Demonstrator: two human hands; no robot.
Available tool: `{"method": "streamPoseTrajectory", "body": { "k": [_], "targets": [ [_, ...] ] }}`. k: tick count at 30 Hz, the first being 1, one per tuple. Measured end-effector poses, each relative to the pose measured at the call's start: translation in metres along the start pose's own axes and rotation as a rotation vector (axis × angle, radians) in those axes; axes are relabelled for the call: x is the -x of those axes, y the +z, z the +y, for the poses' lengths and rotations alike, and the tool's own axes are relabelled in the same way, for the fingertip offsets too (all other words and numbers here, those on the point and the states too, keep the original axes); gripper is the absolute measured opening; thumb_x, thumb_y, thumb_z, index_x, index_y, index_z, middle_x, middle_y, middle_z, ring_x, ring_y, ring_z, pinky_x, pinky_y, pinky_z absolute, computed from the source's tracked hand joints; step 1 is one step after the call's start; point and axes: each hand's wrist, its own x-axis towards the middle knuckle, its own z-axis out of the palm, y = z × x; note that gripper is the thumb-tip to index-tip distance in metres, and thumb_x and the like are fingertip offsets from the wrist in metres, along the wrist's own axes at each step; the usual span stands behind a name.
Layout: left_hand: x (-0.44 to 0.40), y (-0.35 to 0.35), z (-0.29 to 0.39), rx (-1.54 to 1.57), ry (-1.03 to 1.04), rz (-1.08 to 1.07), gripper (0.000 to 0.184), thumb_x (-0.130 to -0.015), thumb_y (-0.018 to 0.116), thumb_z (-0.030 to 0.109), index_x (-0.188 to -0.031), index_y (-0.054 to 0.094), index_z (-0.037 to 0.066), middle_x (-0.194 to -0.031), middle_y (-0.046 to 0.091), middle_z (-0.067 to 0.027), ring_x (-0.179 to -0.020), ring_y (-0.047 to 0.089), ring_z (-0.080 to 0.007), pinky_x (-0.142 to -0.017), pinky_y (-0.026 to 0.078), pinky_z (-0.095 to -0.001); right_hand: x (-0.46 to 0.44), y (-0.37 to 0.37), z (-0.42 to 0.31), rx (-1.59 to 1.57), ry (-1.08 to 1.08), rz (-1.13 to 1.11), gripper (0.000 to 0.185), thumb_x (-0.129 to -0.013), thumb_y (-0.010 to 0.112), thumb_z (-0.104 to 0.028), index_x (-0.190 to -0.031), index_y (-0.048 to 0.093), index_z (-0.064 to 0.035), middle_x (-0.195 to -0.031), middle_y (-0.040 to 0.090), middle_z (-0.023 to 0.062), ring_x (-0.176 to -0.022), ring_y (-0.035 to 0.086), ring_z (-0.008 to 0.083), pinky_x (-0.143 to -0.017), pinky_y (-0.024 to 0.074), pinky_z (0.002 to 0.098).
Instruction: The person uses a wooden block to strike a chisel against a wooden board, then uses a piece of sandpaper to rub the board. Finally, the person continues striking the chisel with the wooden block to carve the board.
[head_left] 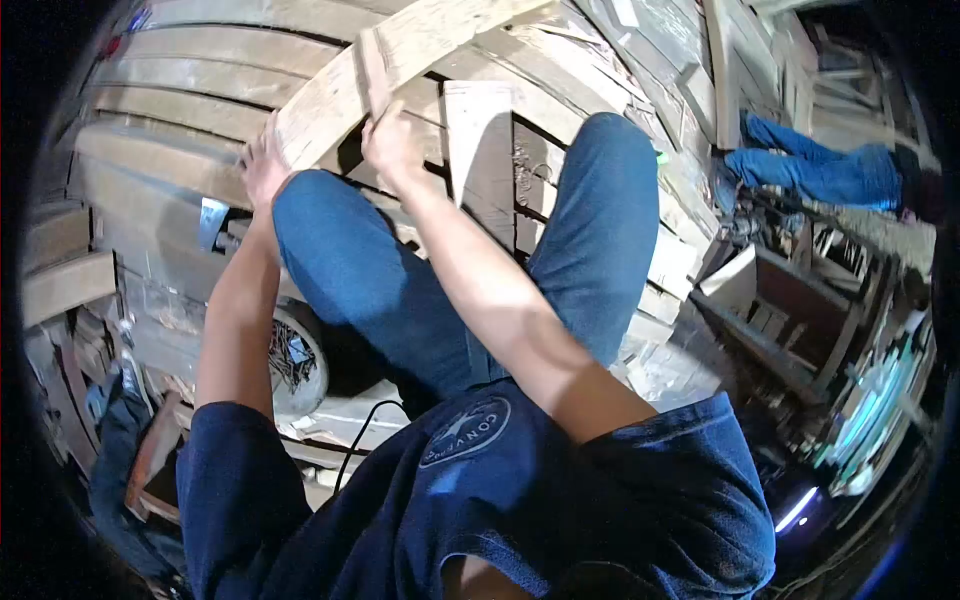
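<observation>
A pale wooden plank (330, 100) runs diagonally over the slatted wood at the top. My left hand (264, 168) rests against its lower left end, fingers spread along the edge. My right hand (392, 148) is closed round the lower end of a narrow brownish piece (374, 72), which lies across the plank and looks slightly blurred. Beside my right hand, another light board (480, 150) extends between my knees. Small bent pieces (532, 172), too fine to make out, lie next to that board.
A round container (297, 358) with thin dark pieces stands below my left knee. A metal piece (211, 222) is near my left forearm. At right are a wooden crate (780, 310), debris and another person's blue-clad legs (820, 170). Stacked boards (65, 265) stand at left.
</observation>
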Motion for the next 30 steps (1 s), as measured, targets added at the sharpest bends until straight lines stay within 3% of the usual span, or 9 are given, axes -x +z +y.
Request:
{"method": "streamPoseTrajectory", "body": {
  "k": [4,7,11,15,19,21,25,27,30],
  "targets": [
    [-0.003,0.036,-0.023,-0.250,0.000,0.102,0.094,-0.078,0.070,0.055,-0.157,0.026,0.029,-0.133,0.051,-0.0082,-0.125,0.047,-0.0336,-0.105,0.037,-0.0499,0.018,0.008,0.017,-0.051,0.014,0.030,0.050,-0.092,0.058,-0.024,-0.126,0.039,0.0077,-0.094,0.067,0.0348,-0.091,0.068,0.0487,-0.081,0.0554,0.0560],
    [0.001,0.017,-0.009,-0.160,0.054,0.105,0.090,-0.081,0.067,0.054,-0.157,0.028,0.027,-0.127,0.054,-0.0092,-0.118,0.051,-0.0328,-0.102,0.039,-0.0487,0.017,-0.022,0.015,-0.035,0.033,-0.159,0.051,-0.095,0.047,-0.020,-0.139,0.038,0.0045,-0.119,0.063,0.0319,-0.111,0.064,0.0437,-0.096,0.0507,0.0528],
    [0.000,0.016,-0.009,-0.220,0.090,0.109,0.102,-0.072,0.073,0.060,-0.157,0.029,0.023,-0.126,0.054,-0.0114,-0.114,0.053,-0.0337,-0.098,0.041,-0.0512,-0.006,-0.090,0.005,0.128,-0.082,-0.097,0.035,-0.076,0.067,-0.012,-0.106,0.067,0.0055,-0.112,0.069,0.0270,-0.109,0.068,0.0345,-0.092,0.0554,0.0431],
    [-0.010,0.019,-0.022,-0.098,0.061,-0.069,0.128,-0.055,0.084,0.063,-0.158,0.020,0.025,-0.143,0.045,-0.0164,-0.131,0.043,-0.0422,-0.106,0.035,-0.0592,-0.062,-0.159,0.004,0.698,-0.492,-0.263,0.031,-0.074,0.067,-0.017,-0.103,0.075,-0.0086,-0.104,0.074,0.0130,-0.094,0.071,0.0257,-0.078,0.0560,0.0403],
    [-0.040,0.004,-0.022,-0.264,-0.099,-0.484,0.141,-0.052,0.079,0.076,-0.161,0.004,0.026,-0.153,0.034,-0.0234,-0.136,0.032,-0.0516,-0.115,0.019,-0.0633,-0.085,-0.211,0.023,0.876,-0.652,-0.266,0.027,-0.077,0.062,-0.016,-0.100,0.074,-0.0069,-0.101,0.073,0.0174,-0.091,0.070,0.0316,-0.079,0.0551,0.0429],
    [-0.060,-0.029,0.013,-0.414,-0.176,-0.620,0.113,-0.072,0.068,0.071,-0.160,0.016,0.022,-0.160,0.025,-0.0231,-0.146,0.019,-0.0478,-0.116,0.012,-0.0644,-0.103,-0.205,0.044,0.924,-0.668,-0.188,0.029,-0.082,0.059,-0.019,-0.104,0.072,-0.0045,-0.106,0.072,0.0199,-0.095,0.070,0.0337,-0.082,0.0552,0.0449],
    [-0.068,-0.095,0.095,-0.182,-0.075,-0.471,0.049,-0.093,0.054,0.045,-0.117,0.068,0.004,-0.110,0.067,-0.0278,-0.109,0.062,-0.0445,-0.093,0.049,-0.0515,-0.072,-0.233,0.038,0.778,-0.538,-0.283,0.036,-0.091,0.050,-0.021,-0.116,0.065,-0.0009,-0.115,0.069,0.0234,-0.104,0.069,0.0356,-0.091,0.0536,0.0464],
    [-0.052,-0.102,0.137,-0.002,-0.013,-0.252,0.041,-0.095,0.058,0.039,-0.101,0.069,-0.001,-0.088,0.071,-0.0230,-0.081,0.069,-0.0378,-0.075,0.055,-0.0438,-0.088,-0.213,0.062,0.653,-0.520,-0.238,0.037,-0.093,0.046,-0.022,-0.117,0.063,0.0013,-0.116,0.068,0.0247,-0.105,0.068,0.0366,-0.091,0.0531,0.0474],
    [-0.018,-0.102,0.173,0.691,-0.361,-0.242,0.044,-0.096,0.063,0.041,-0.116,0.065,0.002,-0.080,0.067,-0.0064,-0.071,0.062,-0.0194,-0.065,0.052,-0.0343,-0.097,-0.193,0.077,0.607,-0.551,-0.273,0.038,-0.096,0.040,-0.022,-0.116,0.060,0.0028,-0.115,0.068,0.0264,-0.107,0.067,0.0389,-0.093,0.0521,0.0476]
  ]
}}
